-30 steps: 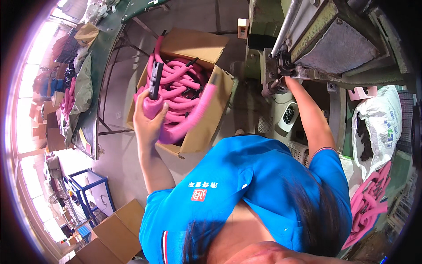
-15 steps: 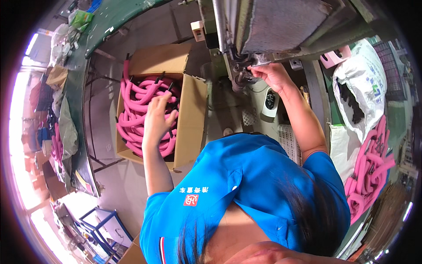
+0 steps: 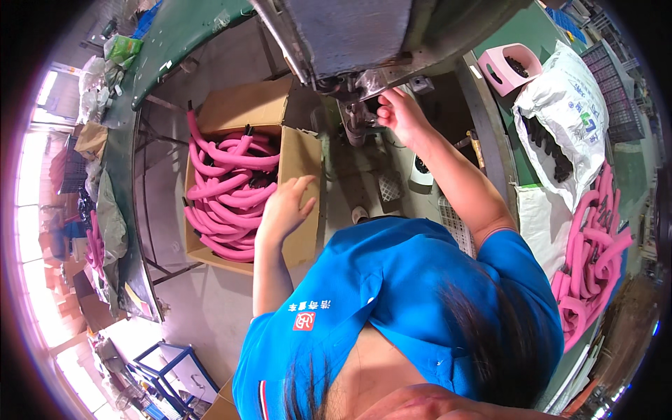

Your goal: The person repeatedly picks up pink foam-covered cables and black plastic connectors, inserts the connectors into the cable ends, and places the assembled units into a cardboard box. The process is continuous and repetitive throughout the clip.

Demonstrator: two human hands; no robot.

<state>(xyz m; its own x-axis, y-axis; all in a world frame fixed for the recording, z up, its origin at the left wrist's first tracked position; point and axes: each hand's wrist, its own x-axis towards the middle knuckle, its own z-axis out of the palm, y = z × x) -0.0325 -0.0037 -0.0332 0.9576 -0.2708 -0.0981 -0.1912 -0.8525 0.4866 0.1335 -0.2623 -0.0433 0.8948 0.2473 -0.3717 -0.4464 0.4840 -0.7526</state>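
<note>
My left hand (image 3: 285, 206) is over the right flap of a cardboard box (image 3: 299, 168), fingers apart and holding nothing. In that box lies a heap of bent pink foam-covered tubes (image 3: 234, 199) with black ends. My right hand (image 3: 402, 117) is raised at the lower metal part of a machine (image 3: 355, 119), just below its big grey housing (image 3: 343, 35). Its fingers are curled together; whatever they hold, if anything, is too small to make out.
On the right, a white woven sack (image 3: 563, 112) of black pieces stands beside a pink bin (image 3: 507, 70). More pink tubes (image 3: 591, 259) lie below it. A green table (image 3: 189, 31) runs along the far left. Under the machine is a pedal (image 3: 388, 187).
My left hand has moved right, off the pink tubes to the box flap, carrying nothing. My right hand has shifted slightly left at the machine. The whole view has turned a little.
</note>
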